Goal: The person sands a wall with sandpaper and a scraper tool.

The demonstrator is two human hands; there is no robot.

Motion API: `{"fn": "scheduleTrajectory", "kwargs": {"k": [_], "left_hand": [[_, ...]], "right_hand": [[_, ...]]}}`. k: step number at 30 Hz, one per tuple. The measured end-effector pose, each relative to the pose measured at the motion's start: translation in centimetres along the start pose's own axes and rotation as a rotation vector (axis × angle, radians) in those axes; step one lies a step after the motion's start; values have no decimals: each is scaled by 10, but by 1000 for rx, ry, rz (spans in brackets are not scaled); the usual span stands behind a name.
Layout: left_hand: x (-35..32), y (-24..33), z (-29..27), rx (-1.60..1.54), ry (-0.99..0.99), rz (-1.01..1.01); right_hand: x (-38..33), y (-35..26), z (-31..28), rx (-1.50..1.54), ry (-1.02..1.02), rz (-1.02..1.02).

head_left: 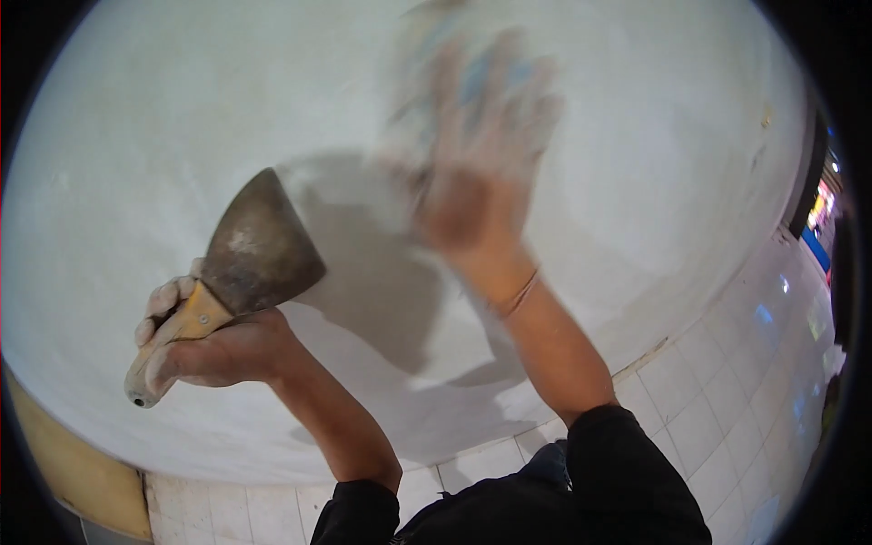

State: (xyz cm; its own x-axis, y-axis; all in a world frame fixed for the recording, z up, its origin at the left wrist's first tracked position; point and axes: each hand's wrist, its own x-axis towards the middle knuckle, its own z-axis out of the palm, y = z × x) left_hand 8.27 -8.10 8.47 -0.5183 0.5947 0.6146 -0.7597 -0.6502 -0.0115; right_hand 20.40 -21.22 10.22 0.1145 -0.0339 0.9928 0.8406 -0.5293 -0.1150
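Observation:
My left hand (218, 354) is closed round the wooden handle of a putty knife (263, 245). Its broad, worn metal blade points up, just in front of a pale plastered wall (627, 182). Whitish dust coats the fingers of that hand. Higher up, against or close to the wall, my right hand (481, 154) is smeared by motion, with its fingers pointing upward. Blurred bluish and whitish patches show between and beside these fingers; whether they are a sheet, a cloth or something else cannot be made out. A thin band circles the right wrist.
White floor tiles (699, 422) run along the foot of the wall and off to the right. A yellowish panel (77, 454) stands at the lower left. At the far right, a dark edge (807, 191) borders an opening with bright colours beyond.

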Motion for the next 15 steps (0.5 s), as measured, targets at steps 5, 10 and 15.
{"fn": "scheduleTrajectory", "kwargs": {"k": [5,10,15], "left_hand": [[53,35,-47,50,126,146],[64,59,-73,-53,203,154],[55,33,-71,115,224,38]], "right_hand": [[-107,-53,14,186,-421,-548],[24,-34,10,-74,-323,-603],[-36,-59,27,-126,-455,-647]]}}
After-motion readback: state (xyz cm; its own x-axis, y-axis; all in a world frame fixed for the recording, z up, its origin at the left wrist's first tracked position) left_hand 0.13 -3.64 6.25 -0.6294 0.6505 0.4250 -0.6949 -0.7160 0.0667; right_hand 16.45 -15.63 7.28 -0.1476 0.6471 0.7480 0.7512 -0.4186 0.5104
